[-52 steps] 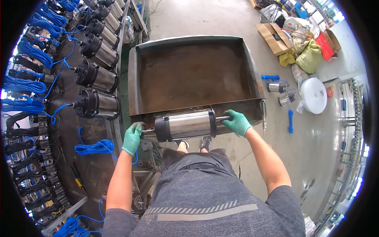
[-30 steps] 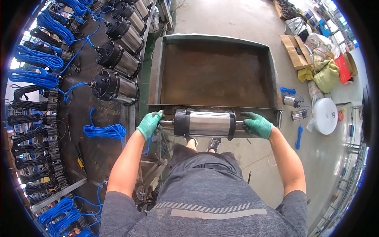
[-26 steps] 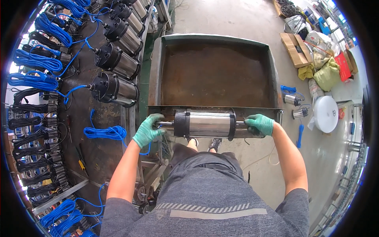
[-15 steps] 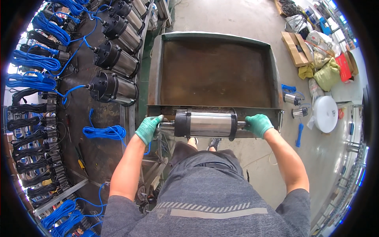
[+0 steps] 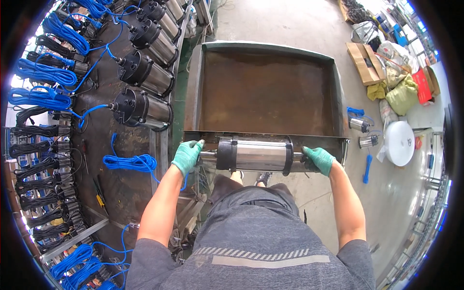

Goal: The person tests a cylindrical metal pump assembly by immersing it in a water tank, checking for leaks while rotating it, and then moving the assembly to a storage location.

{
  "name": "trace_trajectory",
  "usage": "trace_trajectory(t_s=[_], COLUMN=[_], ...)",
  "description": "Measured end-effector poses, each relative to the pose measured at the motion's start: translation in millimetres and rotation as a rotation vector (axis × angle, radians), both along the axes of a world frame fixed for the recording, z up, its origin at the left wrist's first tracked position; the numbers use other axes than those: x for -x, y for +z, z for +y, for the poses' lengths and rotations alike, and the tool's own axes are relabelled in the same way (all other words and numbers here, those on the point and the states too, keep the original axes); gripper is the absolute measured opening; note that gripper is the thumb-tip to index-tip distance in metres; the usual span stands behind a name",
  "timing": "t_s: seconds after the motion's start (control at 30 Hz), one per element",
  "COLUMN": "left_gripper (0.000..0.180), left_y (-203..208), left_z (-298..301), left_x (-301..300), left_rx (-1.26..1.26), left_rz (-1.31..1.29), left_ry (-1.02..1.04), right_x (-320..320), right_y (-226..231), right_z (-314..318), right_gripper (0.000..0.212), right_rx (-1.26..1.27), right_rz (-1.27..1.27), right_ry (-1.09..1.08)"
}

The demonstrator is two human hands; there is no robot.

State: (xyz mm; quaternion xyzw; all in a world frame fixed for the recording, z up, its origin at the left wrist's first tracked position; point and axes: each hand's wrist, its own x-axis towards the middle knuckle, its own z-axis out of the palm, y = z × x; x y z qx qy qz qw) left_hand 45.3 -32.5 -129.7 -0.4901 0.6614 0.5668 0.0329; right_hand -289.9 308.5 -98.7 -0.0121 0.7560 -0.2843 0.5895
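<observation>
A submersible pump [image 5: 262, 154] with a shiny steel barrel and black end caps lies level across in front of me, at the near edge of a metal tank [image 5: 195, 92]. My left hand [image 5: 187, 155], in a green glove, is closed round the rod-like fitting at the pump's left end. At the other end, my gloved right hand [image 5: 319, 160] grips the short shaft. From beneath my left hand a blue cable runs to a coil [image 5: 129, 163] on the bench. Whether the tank's ledge bears any of the pump's weight I cannot tell.
Brownish water [image 5: 266, 92] seems to fill the tank. Several similar pumps [image 5: 142, 109] with blue cables line the dark workbench [image 5: 128, 193] at left, beside yellow-handled pliers [image 5: 100, 195]. Right of the tank are two small pumps [image 5: 368, 140], a white round lid [image 5: 399, 143] and sacks [image 5: 402, 94].
The pump and both hands have shifted slightly to the right in the picture, as has the tank. My right forearm has drawn in a little. Both hands keep their grip.
</observation>
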Motion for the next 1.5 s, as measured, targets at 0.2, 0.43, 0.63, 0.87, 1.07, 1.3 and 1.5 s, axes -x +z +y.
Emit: trace_trajectory(t_s=[0.2,0.43,0.63,0.87,1.07,1.3,1.5], left_gripper=[0.042,0.049,0.053,0.042,0.032,0.035,0.027], left_y=[1.8,32.7,12.1,6.2,9.2,10.4,-15.4], left_z=[5.4,-15.5,-21.7,7.2,-3.7,8.1,5.5], left_x=[-14.3,-23.1,-9.9,-22.8,-17.1,-27.2,-49.7], left_rx=[-0.003,0.780,-0.168,0.154,0.143,-0.510,-0.206], left_rz=[0.097,0.257,0.014,0.414,0.208,0.264,0.287], left_ry=[-0.005,-0.831,-0.246,-0.155,-0.211,0.217,-0.029], right_x=[-9.8,-13.9,-15.0,-16.0,-13.8,-13.6,-14.6], right_y=[-6.7,-3.9,-6.5,-7.2,-15.0,-16.3,-7.9], right_z=[8.5,12.8,9.5,11.9,14.9,16.3,12.7], right_gripper=[0.031,0.027,0.026,0.023,0.021,0.021,0.022], right_rx=[0.105,0.204,0.203,0.237,0.232,0.250,0.238], right_rz=[-0.115,-0.139,-0.128,-0.158,-0.188,-0.162,-0.176], right_ry=[-0.251,-0.294,-0.304,-0.341,-0.351,-0.350,-0.361])
